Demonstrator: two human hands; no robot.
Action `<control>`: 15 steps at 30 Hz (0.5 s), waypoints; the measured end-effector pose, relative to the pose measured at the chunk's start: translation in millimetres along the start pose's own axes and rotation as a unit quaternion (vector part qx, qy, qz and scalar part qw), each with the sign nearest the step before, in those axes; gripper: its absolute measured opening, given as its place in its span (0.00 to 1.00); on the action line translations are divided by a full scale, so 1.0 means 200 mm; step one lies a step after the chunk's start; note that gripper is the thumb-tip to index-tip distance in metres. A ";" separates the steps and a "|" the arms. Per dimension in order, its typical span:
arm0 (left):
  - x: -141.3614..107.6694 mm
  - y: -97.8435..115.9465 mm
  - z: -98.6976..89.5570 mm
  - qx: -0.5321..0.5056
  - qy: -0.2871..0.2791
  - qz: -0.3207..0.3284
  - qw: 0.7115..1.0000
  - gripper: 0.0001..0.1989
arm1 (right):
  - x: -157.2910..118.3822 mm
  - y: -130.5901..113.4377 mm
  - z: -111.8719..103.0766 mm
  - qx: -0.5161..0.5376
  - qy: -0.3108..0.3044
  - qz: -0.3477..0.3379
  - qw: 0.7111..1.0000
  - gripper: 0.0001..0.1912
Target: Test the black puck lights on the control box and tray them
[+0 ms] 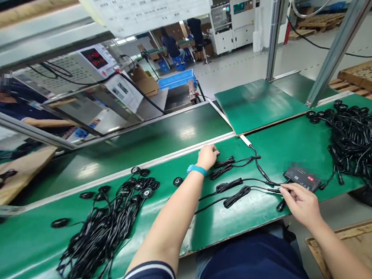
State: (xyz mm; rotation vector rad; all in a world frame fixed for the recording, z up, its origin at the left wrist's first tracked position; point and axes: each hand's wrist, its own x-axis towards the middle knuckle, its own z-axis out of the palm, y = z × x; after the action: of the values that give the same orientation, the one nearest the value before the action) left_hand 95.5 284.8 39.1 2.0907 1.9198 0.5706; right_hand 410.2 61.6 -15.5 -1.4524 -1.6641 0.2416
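Observation:
My right hand (301, 204) pinches a black cable connector (273, 190) in front of a small black box with a lit red display (302, 179). From this connector a thin black cable runs left to a tied cable bundle (238, 196). Farther left, my left hand (208, 157), with a blue wristband (197, 170), is at the bench's far rail. Its fingers are curled, and what they hold, if anything, is hidden. Beside that hand lie more tied black cables (223, 162). A small round black piece (178, 181) rests left of the left forearm.
Piles of black cables lie on the green bench, one at left (102, 232) and one at right (362, 137). A raised green board (260, 105) and a metal post (340, 49) stand beyond. A co-worker's arm (47, 122) shows at far left.

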 end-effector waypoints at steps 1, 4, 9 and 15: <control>0.02 -0.03 0.00 -0.011 -0.017 0.006 1.000 0.00 | 0.00 0.00 0.00 -0.002 0.002 -0.003 1.000 0.09; 0.00 -0.08 -0.03 -0.035 -0.018 0.020 0.999 0.07 | 0.00 -0.01 -0.01 -0.007 0.002 -0.010 1.000 0.09; -0.44 -0.21 -0.29 -0.083 0.101 0.063 0.989 0.08 | 0.00 -0.02 -0.02 -0.009 0.014 -0.008 1.000 0.07; -1.27 -0.43 -0.45 -0.038 0.232 0.092 0.968 0.03 | -0.01 -0.01 0.01 -0.023 0.040 0.002 0.999 0.05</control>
State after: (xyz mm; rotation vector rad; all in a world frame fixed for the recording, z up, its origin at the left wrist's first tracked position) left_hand -35.2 35.3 52.0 2.2453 1.8892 1.2502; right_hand 407.0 60.5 -17.0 -1.4805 -1.6114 0.1474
